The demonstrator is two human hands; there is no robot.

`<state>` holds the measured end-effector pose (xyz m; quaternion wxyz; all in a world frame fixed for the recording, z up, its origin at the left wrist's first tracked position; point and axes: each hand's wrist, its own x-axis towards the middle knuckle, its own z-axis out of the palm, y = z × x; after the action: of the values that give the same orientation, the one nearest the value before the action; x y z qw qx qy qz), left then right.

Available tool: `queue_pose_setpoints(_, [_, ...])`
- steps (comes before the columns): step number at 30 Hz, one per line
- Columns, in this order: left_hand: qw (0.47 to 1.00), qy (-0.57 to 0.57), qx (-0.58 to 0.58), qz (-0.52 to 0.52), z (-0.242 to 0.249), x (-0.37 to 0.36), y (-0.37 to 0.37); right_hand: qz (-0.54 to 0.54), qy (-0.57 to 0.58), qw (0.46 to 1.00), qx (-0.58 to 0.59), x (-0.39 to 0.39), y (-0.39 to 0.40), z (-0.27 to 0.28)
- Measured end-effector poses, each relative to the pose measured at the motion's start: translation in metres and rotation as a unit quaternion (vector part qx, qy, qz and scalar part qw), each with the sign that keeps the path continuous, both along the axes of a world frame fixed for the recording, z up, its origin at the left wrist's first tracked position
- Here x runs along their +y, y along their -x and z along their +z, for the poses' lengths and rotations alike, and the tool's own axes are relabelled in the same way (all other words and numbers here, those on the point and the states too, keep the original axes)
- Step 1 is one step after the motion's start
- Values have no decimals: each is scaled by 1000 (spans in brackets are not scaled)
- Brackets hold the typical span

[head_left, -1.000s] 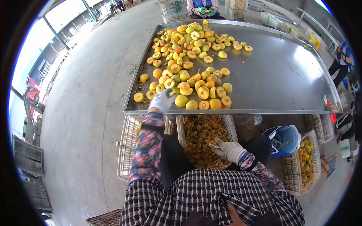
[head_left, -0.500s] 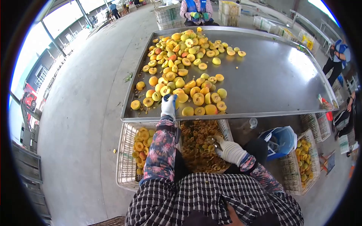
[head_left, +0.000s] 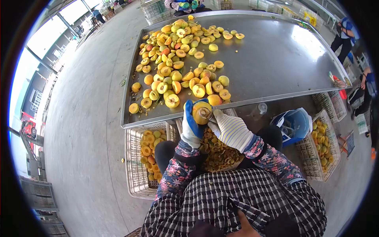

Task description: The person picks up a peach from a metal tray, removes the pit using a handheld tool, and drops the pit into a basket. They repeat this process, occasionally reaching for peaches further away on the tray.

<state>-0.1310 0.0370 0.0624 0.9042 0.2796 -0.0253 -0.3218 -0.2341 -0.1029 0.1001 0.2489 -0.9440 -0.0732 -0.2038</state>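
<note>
My left hand, in a white and blue glove, holds a yellow peach half with its cut face up. At the fruit's right side is my right hand, in a striped white glove. Its fingers are closed on a small metal tool that touches the cut face; the tool's shape is mostly hidden. Just beyond both hands, many peach halves are heaped on the left part of a metal table. Beneath my hands, a crate holds brownish peach scraps.
A white crate of peach halves stands at my left. To the right are a blue bucket and another crate of peaches. The table's raised front edge lies just beyond my hands. Other people sit across the table and stand at right.
My left hand has come back from the heap on the table with a peach half. My right hand has risen from above the scrap crate, bringing the tool to the fruit.
</note>
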Motion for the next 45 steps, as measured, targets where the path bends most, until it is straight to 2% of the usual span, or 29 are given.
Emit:
queue_pose_setpoints(1, [1000,-8,-3,13,-3,-2,2,0,-1,1000,-10,1,0,-4])
queue_pose_setpoints(3, [989,-84,-105,67,-14,-4,3,0,-1,1000,-30,4,-2,-14])
queue_pose_setpoints(7, [907,-242,-315,141,1,-2,18,31,3,999,25,0,-2,-14])
queue_pose_setpoints(9, [902,-266,-317,118,11,2,23,57,34,997,44,-10,-2,-14])
queue_pose_setpoints(13, [936,-274,-214,50,15,6,22,70,38,992,100,-19,0,-18])
queue_pose_setpoints(15, [989,-136,-49,26,15,1,17,59,8,994,89,-15,-1,-23])
queue_pose_setpoints(16, [986,-120,-109,29,3,0,12,62,-36,993,96,-14,-3,-24])
queue_pose_setpoints(17, [961,-154,-213,85,-4,-1,12,65,-83,989,106,-11,-3,-25])
queue_pose_setpoints(19, [865,-213,-413,190,-5,-9,18,65,-143,981,110,-2,-2,-34])
queue_pose_setpoints(20, [870,-174,-386,251,-3,-18,25,64,-154,981,104,4,-5,-46])
queue_pose_setpoints(22, [724,-340,-506,323,-5,-16,24,66,-170,979,90,10,-5,-44])
queue_pose_setpoints(24, [743,-369,-485,276,-5,-6,21,75,-146,980,113,6,0,-32])
queue_pose_setpoints(26, [894,-260,-325,170,-4,-1,16,77,-96,982,143,-1,0,-31])
queue_pose_setpoints(27, [943,-206,-231,124,-2,2,15,75,-90,980,159,0,4,-32])
queue_pose_setpoints(29, [993,-97,-58,38,9,6,11,74,-67,977,190,-2,6,-27])
queue_pose_setpoints(31, [964,-180,-166,99,12,1,18,71,-99,975,185,2,5,-40])
queue_pose_setpoints(33, [991,-105,-34,70,18,1,18,67,-154,971,168,8,4,-46])
queue_pose_setpoints(34, [990,-87,-67,92,7,0,16,68,-191,961,187,11,6,-36])
queue_pose_setpoints(37, [980,-135,-112,97,10,2,17,96,-226,957,154,16,-2,-43])
queue_pose_setpoints(38, [956,-189,-212,75,15,7,18,88,-150,968,181,7,5,-41])
queue_pose_setpoints(41, [951,-213,-223,-10,-9,16,-1,148,-110,954,237,-4,6,-31])
queue_pose_setpoints(42, [976,-160,-145,-33,-12,15,-6,145,-157,946,245,-4,2,-42])
queue_pose_setpoints(43, [980,-142,-129,-62,-14,17,-12,142,-203,936,251,-2,-2,-47])
queue_pose_setpoints(45, [983,-104,-94,-122,-19,20,-21,123,-178,949,227,-5,-3,-51])
